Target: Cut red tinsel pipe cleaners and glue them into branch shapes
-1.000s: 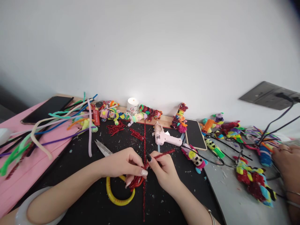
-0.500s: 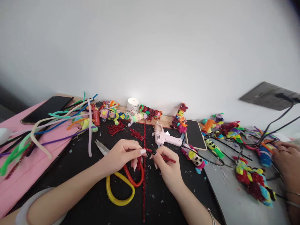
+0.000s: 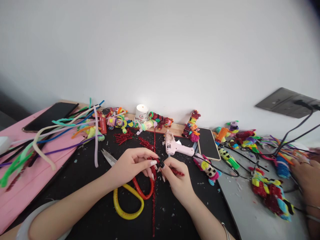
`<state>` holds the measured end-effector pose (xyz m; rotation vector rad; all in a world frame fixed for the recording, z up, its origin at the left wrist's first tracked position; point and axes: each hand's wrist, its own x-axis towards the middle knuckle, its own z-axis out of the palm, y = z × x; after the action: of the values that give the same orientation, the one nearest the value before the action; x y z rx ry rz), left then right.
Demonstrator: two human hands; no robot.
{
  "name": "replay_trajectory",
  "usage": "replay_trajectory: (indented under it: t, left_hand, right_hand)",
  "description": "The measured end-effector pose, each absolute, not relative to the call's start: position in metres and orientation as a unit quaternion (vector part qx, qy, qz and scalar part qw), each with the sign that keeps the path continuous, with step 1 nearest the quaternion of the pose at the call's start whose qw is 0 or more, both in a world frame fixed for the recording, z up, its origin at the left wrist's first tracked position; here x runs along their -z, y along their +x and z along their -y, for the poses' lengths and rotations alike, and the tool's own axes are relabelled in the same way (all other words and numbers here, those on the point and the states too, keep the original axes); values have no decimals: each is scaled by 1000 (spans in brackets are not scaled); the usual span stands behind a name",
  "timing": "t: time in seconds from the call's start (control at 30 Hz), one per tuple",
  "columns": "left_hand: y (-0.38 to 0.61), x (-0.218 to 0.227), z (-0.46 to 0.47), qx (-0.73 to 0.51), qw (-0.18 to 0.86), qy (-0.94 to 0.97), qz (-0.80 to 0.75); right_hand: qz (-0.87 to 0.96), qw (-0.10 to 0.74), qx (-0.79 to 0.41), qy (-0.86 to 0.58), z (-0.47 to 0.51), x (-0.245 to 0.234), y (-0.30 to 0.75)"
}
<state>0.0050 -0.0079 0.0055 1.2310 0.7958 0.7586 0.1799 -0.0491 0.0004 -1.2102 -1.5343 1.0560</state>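
Both of my hands meet over a black mat (image 3: 82, 173) and pinch a glittery red pipe cleaner (image 3: 177, 172). My left hand (image 3: 132, 165) grips its wound part with thumb and fingertips. My right hand (image 3: 176, 178) holds the free end, which pokes out to the right. A long straight red pipe cleaner (image 3: 154, 200) lies on the mat beneath my hands, running from the wall toward me. Scissors (image 3: 128, 193) with a yellow loop and a red loop lie just under my left hand.
A pink glue gun (image 3: 178, 146), a white roll (image 3: 141, 112) and finished colourful figures line the wall. Loose pipe cleaners (image 3: 62, 133) and a phone (image 3: 48, 116) lie on the pink board at left. Another person's hand (image 3: 306, 175) works among figures and cables at right.
My hands rose a little off the scissors' loops and came together. The free red end swung from up-right to down-right and got shorter. The other person's hand shifted slightly.
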Motion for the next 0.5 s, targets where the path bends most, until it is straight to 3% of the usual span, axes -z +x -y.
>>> replay_trajectory:
  t: [0.5]
  left_hand:
    - [3, -5, 5, -363, 672, 534, -363]
  right_hand:
    - [632, 440, -416, -484, 49, 1, 181]
